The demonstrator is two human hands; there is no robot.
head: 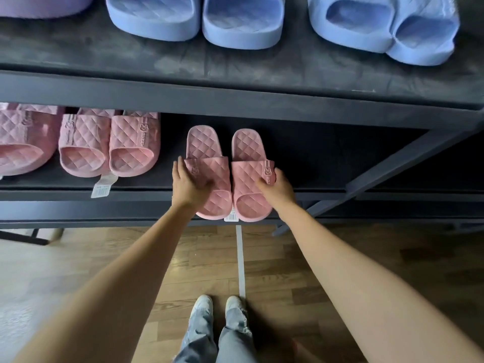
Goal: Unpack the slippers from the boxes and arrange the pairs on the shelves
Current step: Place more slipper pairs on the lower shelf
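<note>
A pair of pink quilted slippers sits side by side at the front of the lower shelf (327,153), heels pointing inward. My left hand (190,183) grips the strap of the left slipper (209,174), thumb on top. My right hand (276,186) grips the strap of the right slipper (251,179) at its outer edge. A white barcode tag (231,216) hangs between their toes over the shelf's front edge.
Another pink pair (110,145) and part of a third (23,137) stand to the left on the same shelf. Blue pairs (196,19) (385,27) and a lilac slipper (44,6) fill the upper shelf (235,72). A diagonal brace (387,166) crosses the right. Wooden floor below.
</note>
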